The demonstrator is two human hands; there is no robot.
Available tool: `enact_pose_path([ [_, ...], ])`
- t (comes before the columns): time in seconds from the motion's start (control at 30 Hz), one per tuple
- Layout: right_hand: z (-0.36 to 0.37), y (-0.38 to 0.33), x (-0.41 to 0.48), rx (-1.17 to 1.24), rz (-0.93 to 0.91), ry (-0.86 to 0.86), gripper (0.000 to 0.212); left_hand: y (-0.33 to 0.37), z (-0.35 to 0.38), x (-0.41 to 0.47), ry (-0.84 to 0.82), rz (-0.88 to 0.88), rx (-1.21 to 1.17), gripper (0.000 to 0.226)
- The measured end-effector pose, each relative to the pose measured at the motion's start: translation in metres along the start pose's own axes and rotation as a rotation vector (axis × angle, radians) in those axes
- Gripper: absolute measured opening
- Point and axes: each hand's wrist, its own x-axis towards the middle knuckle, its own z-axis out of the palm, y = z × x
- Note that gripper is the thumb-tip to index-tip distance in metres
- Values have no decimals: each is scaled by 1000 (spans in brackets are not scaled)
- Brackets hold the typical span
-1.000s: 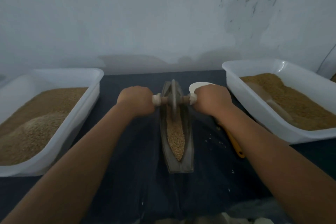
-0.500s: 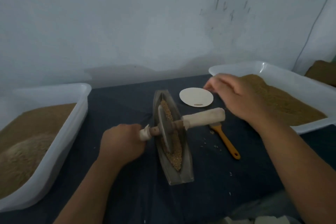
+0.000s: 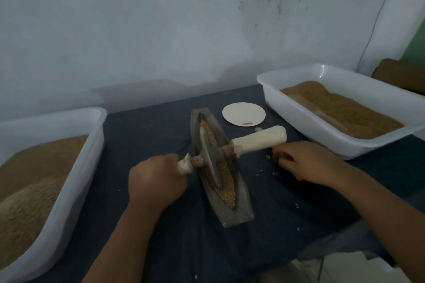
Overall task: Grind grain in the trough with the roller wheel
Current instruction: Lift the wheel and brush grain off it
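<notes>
A grey boat-shaped trough (image 3: 239, 211) lies on the dark cloth, with tan grain (image 3: 226, 181) along its groove. The metal roller wheel (image 3: 210, 156) stands in the groove near the middle, its axle slanted. My left hand (image 3: 156, 179) grips the left handle stub. The long white right handle (image 3: 259, 139) sticks out free, with nothing holding it. My right hand (image 3: 308, 163) is down on the cloth just right of the trough, fingers curled over the spot where the orange-handled tool lay. The tool itself is hidden under the hand.
A white tub (image 3: 76, 179) of grain stands at the left, and another white tub (image 3: 299, 119) with grain and a scoop (image 3: 322, 110) at the right. A white round disc (image 3: 243, 114) lies behind the trough. Loose grains dot the cloth.
My right hand let go of the right handle, swung out to the right, then came down onto the orange-handled tool. The wheel rolled nearer along the trough and tilted.
</notes>
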Motion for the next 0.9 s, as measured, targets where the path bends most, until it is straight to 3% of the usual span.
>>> enact_pose_path([
  [0.13,-9,-1,10,445,37,232,26,4,-2,-2,10,-29,-95,45],
  [0.23,-5,-6,20,454,-82,365,24,6,0,-5,3,-60,-169,46],
  [0.37,-6,-31,51,470,40,531,21,5,-2,-5,28,-100,-259,41],
  [0.43,-12,-47,71,609,79,521,17,6,-4,-5,24,-115,-300,37],
  [0.53,-27,-76,89,875,-31,480,9,8,-6,-6,27,-143,-375,34],
  [0.67,-31,-112,113,558,-150,456,18,6,-9,-7,19,-150,-397,28],
  [0.77,-26,-113,121,412,-102,231,20,5,-9,-9,-1,-157,-401,29],
  [0.83,-19,-109,118,486,-59,135,22,6,-9,-8,-4,-165,-409,31],
  [0.9,-22,-108,113,468,-48,254,22,6,-8,-7,-5,-173,-424,31],
])
